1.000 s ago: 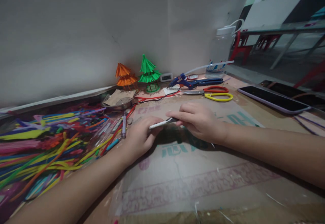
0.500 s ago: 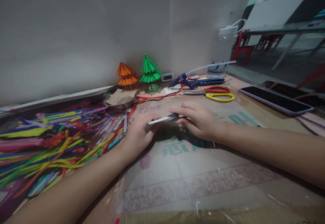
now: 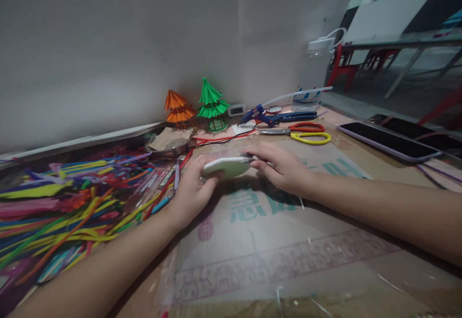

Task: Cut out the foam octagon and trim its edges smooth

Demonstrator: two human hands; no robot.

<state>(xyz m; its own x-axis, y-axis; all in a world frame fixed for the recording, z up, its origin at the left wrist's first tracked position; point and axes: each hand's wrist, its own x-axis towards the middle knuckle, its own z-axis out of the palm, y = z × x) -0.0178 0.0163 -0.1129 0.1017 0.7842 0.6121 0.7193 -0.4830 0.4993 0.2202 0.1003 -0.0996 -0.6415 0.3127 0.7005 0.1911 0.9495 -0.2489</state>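
Both hands hold a flat, pale round disc (image 3: 226, 166) just above the cardboard-covered table (image 3: 274, 260). My left hand (image 3: 193, 189) grips the disc's left edge from below, fingers curled. At the disc's right edge, the fingers of my right hand (image 3: 279, 165) pinch it. The disc is tilted so its broad pale face shows. To the left lies a big heap of coloured pipe cleaners (image 3: 65, 202).
At the back stand an orange paper pagoda (image 3: 177, 107) and a green one (image 3: 212, 102). A blue glue gun (image 3: 257, 114), red and yellow scissors (image 3: 306, 133), a clear bottle (image 3: 317, 75) and two phones (image 3: 390, 141) lie to the right.
The disc was edge-on, looking like a thin white strip; now it is turned so its flat face shows. Both hands have shifted slightly away from me.
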